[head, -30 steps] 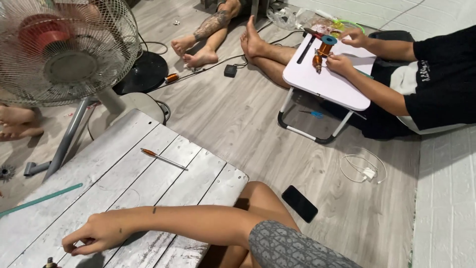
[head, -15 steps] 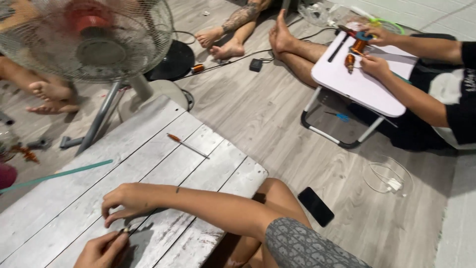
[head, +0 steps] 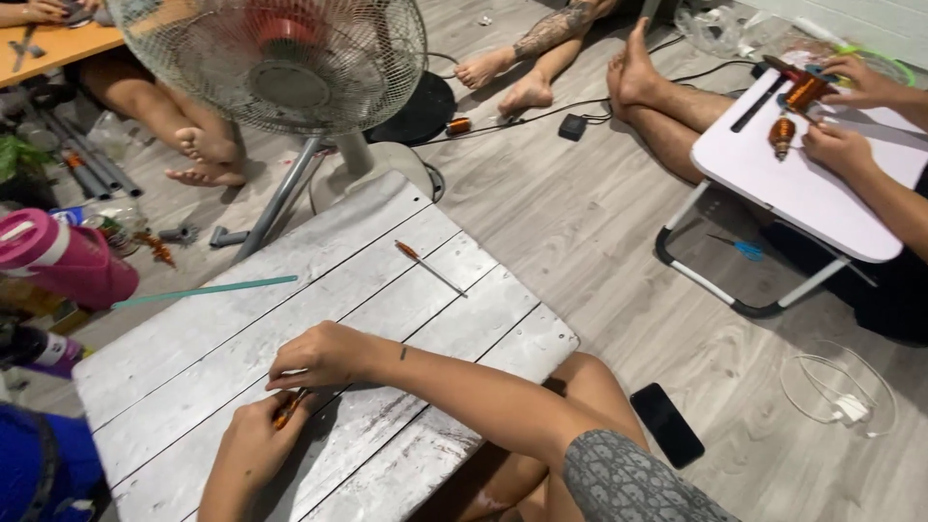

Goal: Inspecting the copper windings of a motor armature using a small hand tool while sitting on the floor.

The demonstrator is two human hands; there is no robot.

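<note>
**Two hands close on a small copper-coloured piece at a whitewashed board**

At lower left of the frame, the right hand (head: 324,356) and left hand (head: 253,443) meet over a small orange-brown piece (head: 286,408), fingers curled and pinching it between them just above the white plank tabletop (head: 454,319). Half a second earlier the left hand sat lower at the frame's edge and the two hands were apart; the view has also swung toward the fan. A thin orange-handled tool (head: 425,265) and a teal strip (head: 205,290) lie on the planks. A pedestal fan (head: 275,63) stands upper left; a black phone (head: 667,423) lies on the grey wood-look floor (head: 570,213). At upper right, another person's hands work at a small white folding table (head: 773,179).
</note>
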